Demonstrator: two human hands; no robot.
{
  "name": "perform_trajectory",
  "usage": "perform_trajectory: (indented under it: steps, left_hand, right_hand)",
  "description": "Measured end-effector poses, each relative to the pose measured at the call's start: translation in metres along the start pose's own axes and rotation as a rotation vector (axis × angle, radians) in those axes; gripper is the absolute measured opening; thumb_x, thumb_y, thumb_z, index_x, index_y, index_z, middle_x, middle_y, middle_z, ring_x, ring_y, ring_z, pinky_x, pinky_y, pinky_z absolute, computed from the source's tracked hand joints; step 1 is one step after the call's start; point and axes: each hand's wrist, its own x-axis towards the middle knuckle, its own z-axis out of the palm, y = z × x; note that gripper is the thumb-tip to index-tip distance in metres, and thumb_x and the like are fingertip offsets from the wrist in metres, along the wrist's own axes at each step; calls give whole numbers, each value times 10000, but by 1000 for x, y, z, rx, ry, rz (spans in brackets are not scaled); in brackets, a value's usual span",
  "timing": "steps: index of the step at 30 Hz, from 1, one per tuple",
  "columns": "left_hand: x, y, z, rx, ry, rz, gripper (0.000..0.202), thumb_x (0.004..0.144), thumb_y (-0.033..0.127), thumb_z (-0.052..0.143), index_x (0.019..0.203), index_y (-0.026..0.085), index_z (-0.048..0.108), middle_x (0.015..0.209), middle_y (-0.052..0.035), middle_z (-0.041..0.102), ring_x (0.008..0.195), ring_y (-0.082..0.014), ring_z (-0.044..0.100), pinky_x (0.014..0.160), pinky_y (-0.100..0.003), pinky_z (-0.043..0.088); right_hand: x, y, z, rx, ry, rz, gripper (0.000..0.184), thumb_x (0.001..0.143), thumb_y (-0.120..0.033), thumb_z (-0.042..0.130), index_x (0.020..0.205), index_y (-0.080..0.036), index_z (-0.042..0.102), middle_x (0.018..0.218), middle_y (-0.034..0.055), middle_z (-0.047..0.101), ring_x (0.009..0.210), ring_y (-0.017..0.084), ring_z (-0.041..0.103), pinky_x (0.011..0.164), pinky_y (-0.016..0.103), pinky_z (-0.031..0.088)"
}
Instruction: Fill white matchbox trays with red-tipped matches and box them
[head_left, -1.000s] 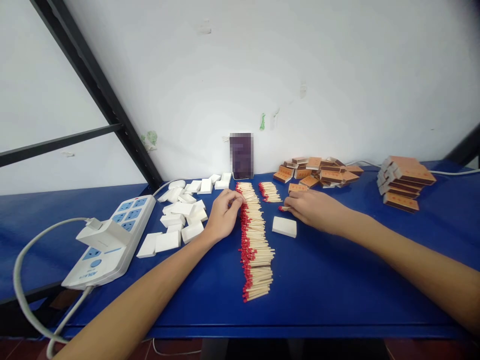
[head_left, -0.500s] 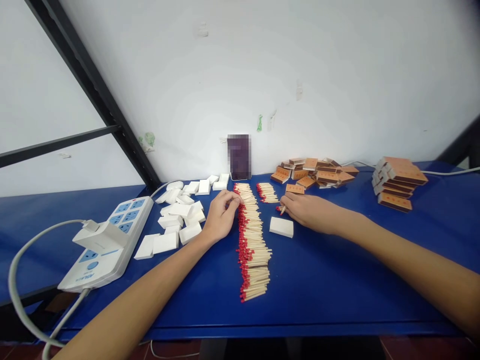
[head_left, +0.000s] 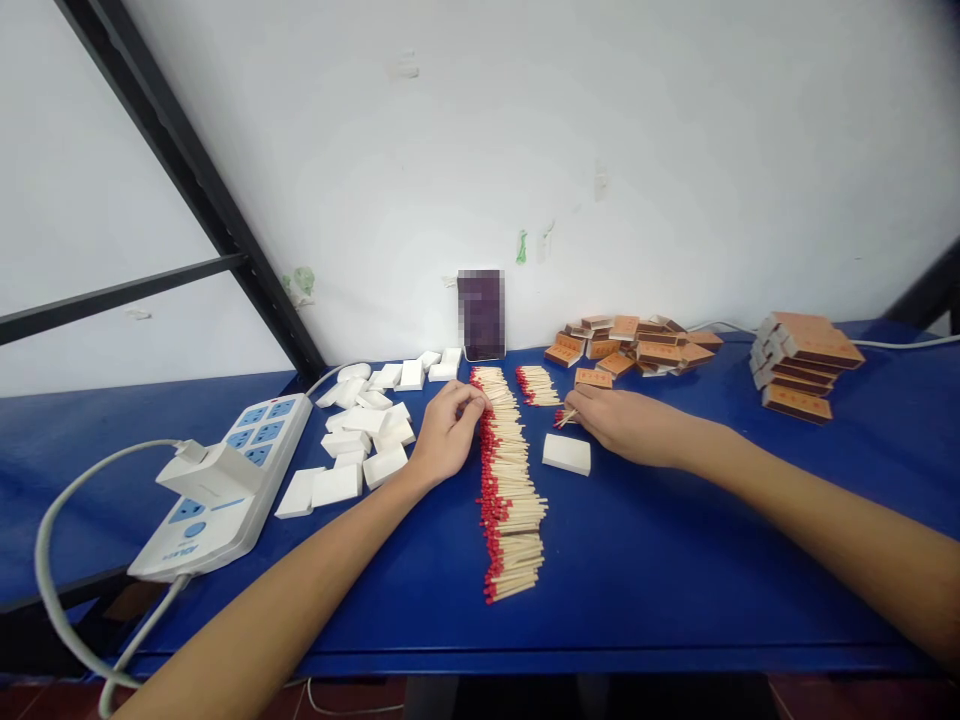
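My right hand (head_left: 630,425) pinches a few red-tipped matches (head_left: 565,416) between thumb and fingers, low over the table. A white matchbox tray (head_left: 567,454) lies just in front of it. Left of that hand is a short row of matches (head_left: 537,386). A long column of matches (head_left: 514,460) runs toward me down the middle, red heads to the left. At the column's upper left edge rests my left hand (head_left: 448,430), fingers curled and pressed together; whatever is between the fingertips is too small to make out.
Several white trays (head_left: 337,484) are scattered on the left, beside a power strip (head_left: 225,490) with a plugged-in adapter. Orange matchbox sleeves (head_left: 660,352) lie piled at the back right, and more stand stacked (head_left: 806,360) farther right. A phone (head_left: 484,315) leans against the wall.
The whole view has shifted slightly. The matches in my right hand have turned a little and lie flatter. My left hand stays at the column's edge.
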Motion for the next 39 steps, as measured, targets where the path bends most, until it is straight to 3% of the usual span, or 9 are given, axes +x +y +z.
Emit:
perform_trajectory:
  steps: [10,17,22,27,39]
  left_hand:
    - [-1,1,1,0,-12,-8,235,957,254,479,818,184,655,864,-23,584,805,-168,565,770,-283,431]
    - [-1,2,0,-9,-10,-6,235,953,251,482,812,176,656,859,-24,584,797,-163,562,761,-279,426]
    - [-1,1,0,8,-11,4,234,956,256,485,817,182,657,858,-23,587,809,-168,562,764,-282,431]
    - [-1,0,0,15,-9,9,236,958,256,483,818,183,658,860,-23,588,801,-167,562,756,-284,424]
    - [-1,0,0,1,-14,7,240,957,260,478,818,181,656,862,-27,584,815,-169,558,765,-286,416]
  right_hand:
    - [0,5,-6,85,-16,30,257,1017,-208,348,893,-166,570,918,115,652,771,207,591,655,296,378]
    - [1,7,-7,124,28,12,277,1006,-187,353,890,-153,603,914,127,643,769,206,588,672,304,382]
    - [-3,-4,-21,169,84,-40,324,1026,-239,320,895,-155,605,892,110,637,805,221,588,717,323,410]
    - [-11,-21,-34,184,35,-126,335,1048,-295,318,952,-162,610,924,84,655,780,200,605,688,310,416]
    - [-18,-30,-28,-133,27,-188,170,887,-35,485,877,-154,606,850,67,650,586,148,543,544,290,305]
